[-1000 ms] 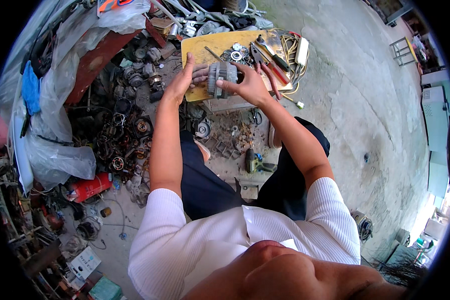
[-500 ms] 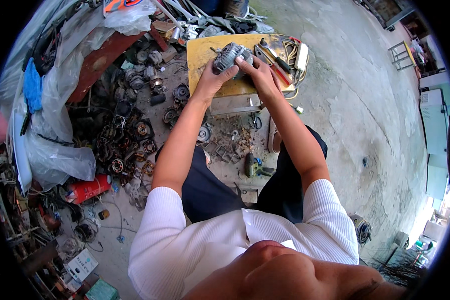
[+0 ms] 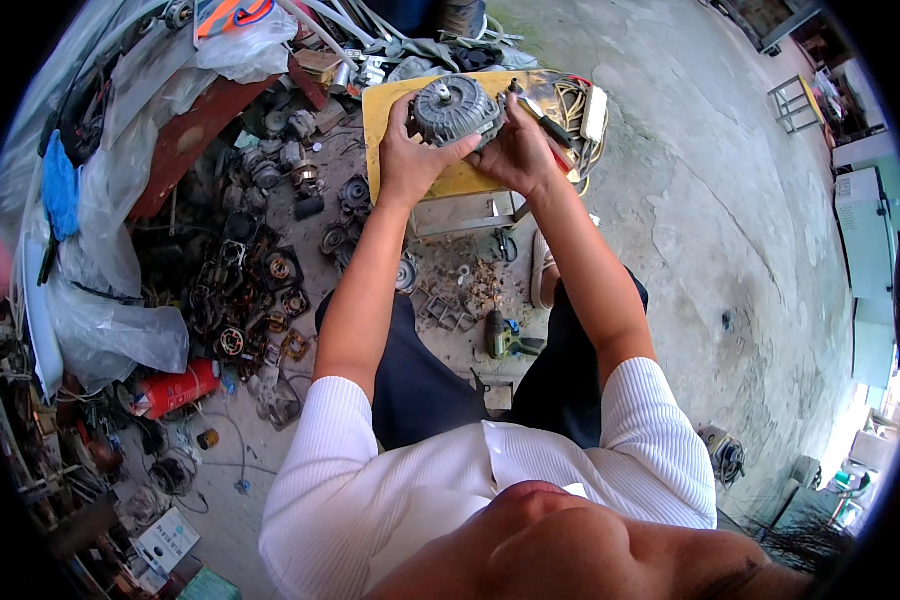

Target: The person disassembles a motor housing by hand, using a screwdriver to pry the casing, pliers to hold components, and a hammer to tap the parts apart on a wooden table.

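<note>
A round grey electric motor (image 3: 454, 112) with a ribbed metal housing is held between my two hands over a small yellow-topped table (image 3: 382, 92). Its shaft points upward. My left hand (image 3: 410, 160) grips the left side, thumb along the near edge. My right hand (image 3: 515, 155) is closed round the right and lower side; some of its fingers are hidden behind the motor. Just right of that hand lie a dark-handled screwdriver (image 3: 548, 124) and a red-handled tool (image 3: 564, 158), partly covered by the hand.
A white power strip (image 3: 594, 114) with coiled cable sits at the table's right edge. Below, a green cordless drill (image 3: 510, 337) lies on the floor between my legs. Heaped motor parts (image 3: 232, 270) and a red cylinder (image 3: 176, 388) are on the left.
The motor has been turned so its shaft, which pointed left, now faces up. Both hands have shifted their hold on it, and the right hand's thumb has moved off the top.
</note>
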The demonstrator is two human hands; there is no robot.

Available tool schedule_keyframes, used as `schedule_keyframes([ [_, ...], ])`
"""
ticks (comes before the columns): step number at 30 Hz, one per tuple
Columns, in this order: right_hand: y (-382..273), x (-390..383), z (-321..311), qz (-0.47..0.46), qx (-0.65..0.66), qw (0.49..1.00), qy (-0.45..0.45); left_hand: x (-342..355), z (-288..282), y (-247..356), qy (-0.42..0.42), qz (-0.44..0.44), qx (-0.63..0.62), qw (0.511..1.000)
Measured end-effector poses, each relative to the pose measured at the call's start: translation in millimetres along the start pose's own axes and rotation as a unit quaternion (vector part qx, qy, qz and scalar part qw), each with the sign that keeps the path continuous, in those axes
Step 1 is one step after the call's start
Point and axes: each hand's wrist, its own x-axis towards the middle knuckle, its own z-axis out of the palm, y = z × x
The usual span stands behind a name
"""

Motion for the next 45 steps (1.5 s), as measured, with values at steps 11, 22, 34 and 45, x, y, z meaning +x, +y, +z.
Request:
schedule_keyframes([
  [11,-2.5,18.9,-27.1,-0.002,-0.135,0.981,0.137,-6.7,8.6,8.0,-0.01,-0.123,-0.183,0.975],
  [22,-9.4,20.9,-43.6,-0.145,-0.577,0.788,0.16,-9.7,-7.9,-0.8,-0.004,-0.218,-0.326,0.92],
  [34,-26.9,-1.3,-32.8,-0.145,-0.713,0.658,0.197,-10.4,-42.0,9.5,0.058,-0.303,-0.441,0.843],
  [45,-24.9,-32.6,-43.8,-0.148,-0.886,0.335,0.284,-31.1,-59.0,12.3,0.074,-0.035,0.186,0.979],
])
